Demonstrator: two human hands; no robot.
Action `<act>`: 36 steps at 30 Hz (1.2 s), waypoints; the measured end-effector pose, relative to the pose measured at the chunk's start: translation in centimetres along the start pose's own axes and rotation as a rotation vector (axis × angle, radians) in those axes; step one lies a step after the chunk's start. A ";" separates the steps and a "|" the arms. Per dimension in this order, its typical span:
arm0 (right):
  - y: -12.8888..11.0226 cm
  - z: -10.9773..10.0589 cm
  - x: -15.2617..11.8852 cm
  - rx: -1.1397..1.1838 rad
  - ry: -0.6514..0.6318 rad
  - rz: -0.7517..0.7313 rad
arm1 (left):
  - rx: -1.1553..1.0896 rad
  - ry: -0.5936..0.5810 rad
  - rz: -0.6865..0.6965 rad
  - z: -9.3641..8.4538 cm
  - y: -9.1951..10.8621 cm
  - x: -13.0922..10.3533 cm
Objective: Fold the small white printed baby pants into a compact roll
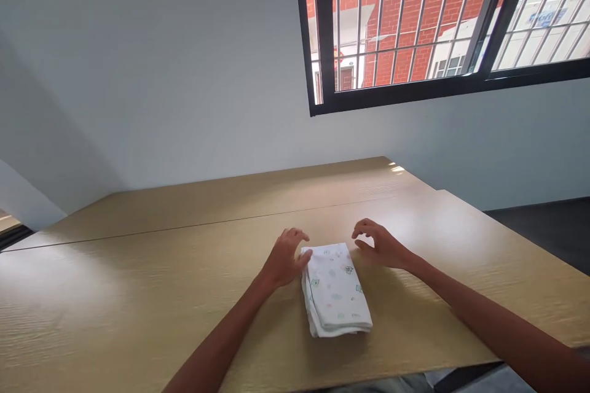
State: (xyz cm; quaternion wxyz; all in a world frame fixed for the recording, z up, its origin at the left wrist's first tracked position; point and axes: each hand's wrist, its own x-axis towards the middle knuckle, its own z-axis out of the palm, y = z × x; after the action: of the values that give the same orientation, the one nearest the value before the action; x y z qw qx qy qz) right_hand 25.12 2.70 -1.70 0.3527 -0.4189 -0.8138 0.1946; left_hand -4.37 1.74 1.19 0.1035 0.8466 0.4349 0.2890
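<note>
A white cloth (335, 288) with small green and pink prints lies folded into a narrow rectangle on the wooden table (152, 295). Its layers show along the left side and the near edge. My left hand (286, 256) is at the cloth's far left corner, fingers apart and curved, thumb over the corner; whether the thumb touches it I cannot tell. To the right of the cloth's far end, my right hand (375, 244) hovers with thumb and fingers apart, holding nothing.
Behind the table rises a pale wall (207, 73). A black-framed window (401, 95) with metal bars is at the upper right. A seam runs across the table beyond my hands. The table's near edge is close to my body.
</note>
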 end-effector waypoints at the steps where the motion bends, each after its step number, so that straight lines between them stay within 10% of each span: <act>1: -0.6 0.1 -0.1 -0.006 0.008 -0.044 | 0.007 -0.018 0.073 0.0 0.7 -0.1; 8: -4.6 1.6 -1.5 -0.084 -0.155 -0.245 | -0.012 -0.373 0.397 0.8 2.7 -1.2; 21: -4.8 1.8 -1.2 -0.094 -0.285 -0.140 | 0.063 -0.502 0.187 -0.5 0.3 -1.1; 36: -5.7 2.3 -1.3 -0.132 -0.331 -0.058 | 0.090 -0.555 0.083 -0.6 2.6 -0.8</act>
State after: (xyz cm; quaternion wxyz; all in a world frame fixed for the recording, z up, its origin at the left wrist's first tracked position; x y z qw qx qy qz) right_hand 20.86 -1.63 -0.28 0.1910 -0.3796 -0.8836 0.1969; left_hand -3.30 -0.51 2.43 0.1689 0.9140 0.3675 0.0305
